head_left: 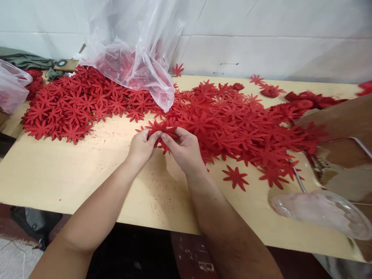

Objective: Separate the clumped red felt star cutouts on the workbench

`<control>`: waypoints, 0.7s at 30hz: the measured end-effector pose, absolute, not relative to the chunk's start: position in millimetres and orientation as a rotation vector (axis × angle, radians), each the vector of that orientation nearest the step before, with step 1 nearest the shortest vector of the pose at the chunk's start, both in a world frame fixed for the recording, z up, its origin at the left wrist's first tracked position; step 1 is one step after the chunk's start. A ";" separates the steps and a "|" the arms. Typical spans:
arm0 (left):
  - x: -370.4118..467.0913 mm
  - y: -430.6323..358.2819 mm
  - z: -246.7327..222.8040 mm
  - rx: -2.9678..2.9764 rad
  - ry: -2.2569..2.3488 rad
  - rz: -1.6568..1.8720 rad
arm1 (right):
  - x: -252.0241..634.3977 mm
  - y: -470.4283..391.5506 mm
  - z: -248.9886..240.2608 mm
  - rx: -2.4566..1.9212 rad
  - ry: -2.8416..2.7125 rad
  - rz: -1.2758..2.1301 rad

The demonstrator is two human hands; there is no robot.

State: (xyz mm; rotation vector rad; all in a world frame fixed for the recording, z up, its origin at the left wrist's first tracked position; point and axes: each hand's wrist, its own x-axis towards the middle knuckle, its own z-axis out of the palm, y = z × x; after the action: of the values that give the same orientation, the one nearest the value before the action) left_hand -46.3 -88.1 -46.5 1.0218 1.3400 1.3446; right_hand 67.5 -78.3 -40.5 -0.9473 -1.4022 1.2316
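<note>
Both hands meet over the middle of the table, gripping red flower-shaped cutouts with pointed petals. My left hand pinches them from the left, thumb on top. From the right, my right hand closes on the same cutouts, its thumb beside the other. How many layers are held cannot be made out. Just beyond and to the right spreads a large loose heap of the same red cutouts. Another heap lies at the back left. A single cutout rests flat, right of my right hand.
A clear plastic bag with red pieces inside stands against the tiled wall. At the right edge are a cardboard box, a metal rod and a clear plastic container. Another bag sits far left on the table.
</note>
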 end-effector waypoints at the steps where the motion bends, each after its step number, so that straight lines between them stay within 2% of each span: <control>1: -46.5 -88.6 -46.0 1.026 1.347 1.327 | 67.8 -77.5 -40.8 -0.940 -1.376 1.256; 11: -43.2 -95.3 -27.8 0.924 1.037 1.362 | 79.9 -71.6 -37.1 -1.111 -1.274 1.094; 15: -43.0 -96.3 -29.1 0.856 0.887 1.341 | 74.2 -74.8 -38.3 -1.033 -1.365 1.198; 21: -48.7 -91.1 -32.3 0.650 0.969 1.496 | 67.0 -77.5 -38.4 -0.873 -1.394 1.411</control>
State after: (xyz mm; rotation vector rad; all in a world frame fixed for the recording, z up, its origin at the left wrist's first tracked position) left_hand -48.7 -91.1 -32.3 0.6504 0.9695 1.4958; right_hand 67.0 -77.5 -38.4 -0.8727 -1.3943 1.4108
